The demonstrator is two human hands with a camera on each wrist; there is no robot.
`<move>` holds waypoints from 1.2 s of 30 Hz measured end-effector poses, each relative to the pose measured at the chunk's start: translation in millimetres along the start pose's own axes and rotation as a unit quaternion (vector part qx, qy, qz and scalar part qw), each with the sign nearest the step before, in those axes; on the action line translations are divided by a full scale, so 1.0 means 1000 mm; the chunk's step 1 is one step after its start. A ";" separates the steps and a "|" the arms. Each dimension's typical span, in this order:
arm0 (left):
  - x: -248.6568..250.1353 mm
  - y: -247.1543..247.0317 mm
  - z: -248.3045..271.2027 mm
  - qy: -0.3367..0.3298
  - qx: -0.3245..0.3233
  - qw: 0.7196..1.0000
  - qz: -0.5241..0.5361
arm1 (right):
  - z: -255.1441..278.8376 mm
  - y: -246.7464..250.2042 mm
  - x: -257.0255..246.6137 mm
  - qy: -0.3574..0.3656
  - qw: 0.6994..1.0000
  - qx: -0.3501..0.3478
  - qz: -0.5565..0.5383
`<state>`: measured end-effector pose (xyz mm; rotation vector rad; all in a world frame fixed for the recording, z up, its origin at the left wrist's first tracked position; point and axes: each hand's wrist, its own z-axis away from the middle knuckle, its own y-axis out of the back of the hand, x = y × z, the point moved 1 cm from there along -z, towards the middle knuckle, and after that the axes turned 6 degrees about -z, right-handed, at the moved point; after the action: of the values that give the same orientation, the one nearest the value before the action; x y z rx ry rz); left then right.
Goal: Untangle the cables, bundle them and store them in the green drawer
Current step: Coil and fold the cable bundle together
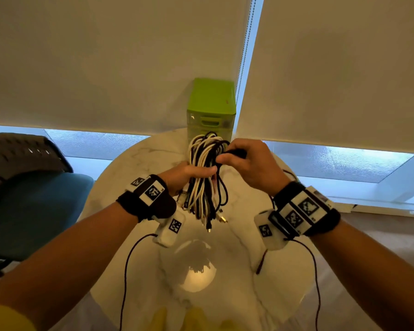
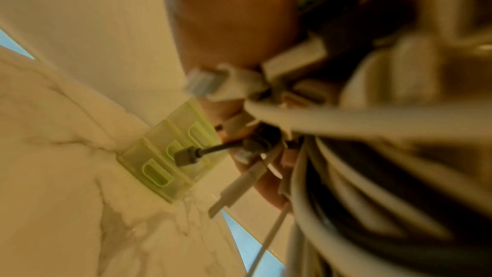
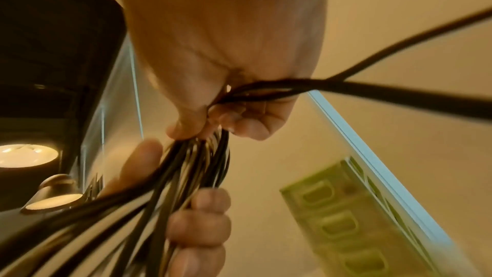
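Both hands up over round marble table (image 1: 134,163), mid-top, room all round. L hand (image 1: 189,173) fisted round black+white cable bundle (image 1: 204,187), plugs dangling. R hand (image 1: 249,163) pinched a black cable (image 1: 221,187) at bundle top. Green drawer unit (image 1: 210,108) at far table edge vs blinds (image 1: 105,56), drawers closed, contents unseen. No legible text.

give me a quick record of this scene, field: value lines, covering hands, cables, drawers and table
left hand: grips the cable bundle around its middle, held above the table
right hand: pinches a black cable at the side of the bundle
cable bundle: black and white cables folded together, loops up, plug ends hanging down
green drawer unit: stands at the table's far edge, drawers look closed
table: round, white marble look
chair: blue seat, left of the table
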<state>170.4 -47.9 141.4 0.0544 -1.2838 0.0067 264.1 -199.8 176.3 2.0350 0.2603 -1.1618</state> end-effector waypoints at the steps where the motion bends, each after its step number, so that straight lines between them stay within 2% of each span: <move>1: -0.001 -0.003 0.000 0.001 -0.005 1.000 0.006 | 0.001 -0.006 0.004 -0.018 0.999 0.025 -0.024; 3: -0.004 -0.007 -0.001 0.003 -0.015 1.000 0.019 | 0.005 -0.015 0.007 -0.035 0.994 0.080 -0.066; 5: -0.005 -0.012 -0.001 0.018 -0.026 0.999 0.041 | 0.008 -0.021 0.007 -0.022 0.985 0.127 -0.119; 9: -0.003 -0.022 0.002 0.047 -0.073 0.992 0.092 | 0.014 -0.031 0.002 -0.012 0.968 0.139 -0.210; 11: 0.000 -0.026 0.001 0.044 -0.058 0.995 0.067 | 0.014 -0.033 -0.001 -0.035 0.953 0.145 -0.264; 15: 0.002 -0.036 -0.001 0.022 -0.021 0.998 -0.056 | 0.012 -0.032 -0.002 -0.136 0.921 0.152 -0.332; 19: 0.005 -0.044 -0.001 -0.019 -0.037 0.993 -0.109 | 0.013 -0.030 -0.004 -0.159 0.911 0.146 -0.351; 23: 0.009 -0.049 -0.003 -0.031 -0.044 0.992 -0.116 | 0.014 -0.028 -0.004 -0.143 0.910 0.184 -0.343; 27: 0.011 -0.054 -0.002 -0.041 -0.058 0.992 -0.108 | 0.015 -0.027 -0.007 -0.106 0.924 0.188 -0.317; 33: 0.013 -0.053 0.000 -0.044 -0.060 0.995 -0.068 | 0.015 -0.027 -0.008 -0.092 0.913 0.187 -0.351; 36: 0.012 -0.053 -0.001 -0.020 -0.060 0.997 -0.038 | 0.014 -0.030 -0.007 -0.086 0.903 0.230 -0.352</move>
<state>176.8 -101.3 151.2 0.0006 -1.3191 -0.1383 236.1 -187.9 162.2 2.2889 0.7351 -1.9910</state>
